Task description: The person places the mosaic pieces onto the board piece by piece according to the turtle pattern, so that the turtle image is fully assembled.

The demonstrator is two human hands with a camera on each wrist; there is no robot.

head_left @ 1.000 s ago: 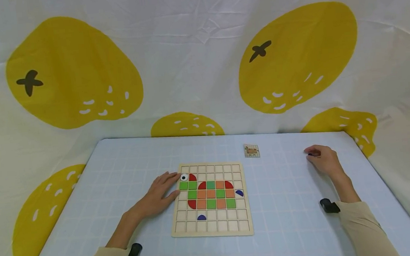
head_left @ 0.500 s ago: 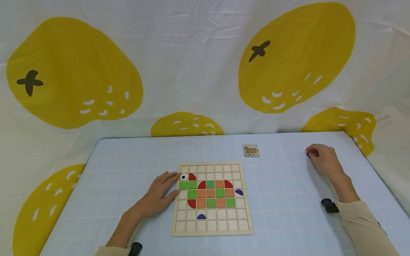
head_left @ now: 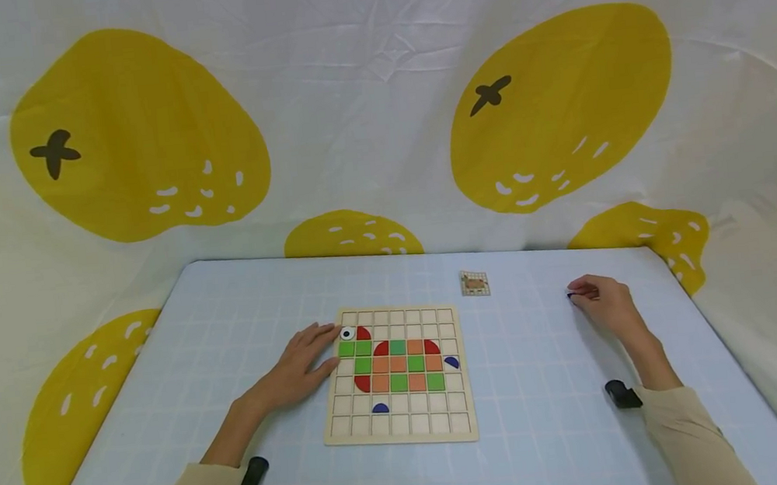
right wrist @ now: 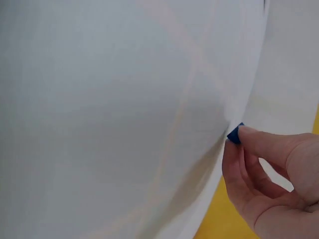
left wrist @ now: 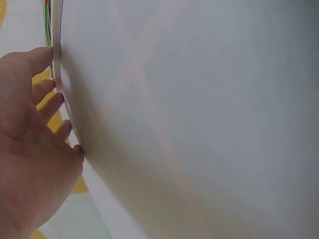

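Observation:
A wooden grid board (head_left: 402, 435) lies on the table, with green, orange and red tiles, a white eye tile (head_left: 347, 333) and two blue half-round tiles, one at the right (head_left: 451, 362) and one near the front (head_left: 379, 408). My left hand (head_left: 300, 366) touches the board's left edge with its fingers extended; the left wrist view shows the fingertips against that edge. Right of the board, near the table's far right, my right hand (head_left: 608, 305) pinches a small blue tile (right wrist: 236, 134) between thumb and fingers. Most of this tile is hidden by the fingers.
A small picture card (head_left: 474, 282) lies beyond the board's far right corner. The pale checked table (head_left: 532, 416) reaches back to a white curtain (head_left: 363, 120) printed with yellow fruit. A black wrist camera sits on each forearm.
The right hand, still pinching the blue tile, has shifted slightly to the left. The left hand stays at the board's edge, and the tiles on the board keep their places.

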